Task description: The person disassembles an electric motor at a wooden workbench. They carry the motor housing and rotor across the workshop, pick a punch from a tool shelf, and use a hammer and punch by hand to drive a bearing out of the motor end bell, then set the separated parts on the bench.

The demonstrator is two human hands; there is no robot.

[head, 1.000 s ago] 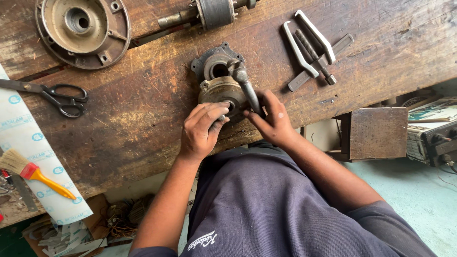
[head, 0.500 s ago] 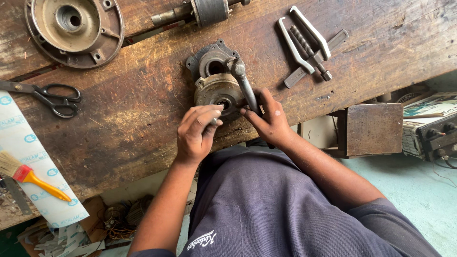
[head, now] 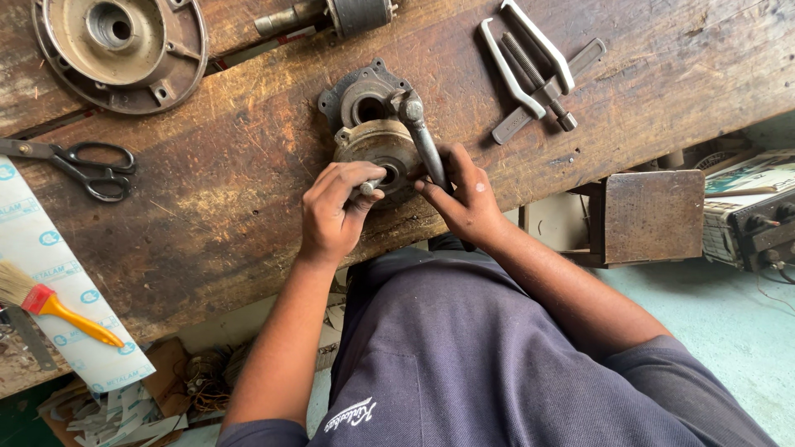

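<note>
The right hand (head: 468, 199) closed its grip around the shaft of a grey metal hammer (head: 421, 136), whose head rested over the rim of a round, rusty motor end cover (head: 377, 153) lying near the front edge of the worn wooden counter (head: 248, 215). The left hand (head: 335, 207) pinched a small metal pin (head: 367, 188) between thumb and fingertips, held against the near side of that cover, just beside its central hole. Both hands met at the cover, the fingers almost touching. Directly behind the cover, touching it, lay a darker cast flange (head: 364, 95) with a round bore. Farther back on the counter stood a large round motor housing plate (head: 116, 50) at the left and a rotor with its shaft (head: 331, 15) at the top edge. A steel jaw puller (head: 534, 70) lay to the right, well apart from the hands. Black-handled scissors (head: 87, 165) lay at the left, beside a white printed strip (head: 58, 281) carrying a paintbrush with a yellow handle (head: 54, 306). A small wooden box (head: 650, 215) stood below the counter's right side.
</note>
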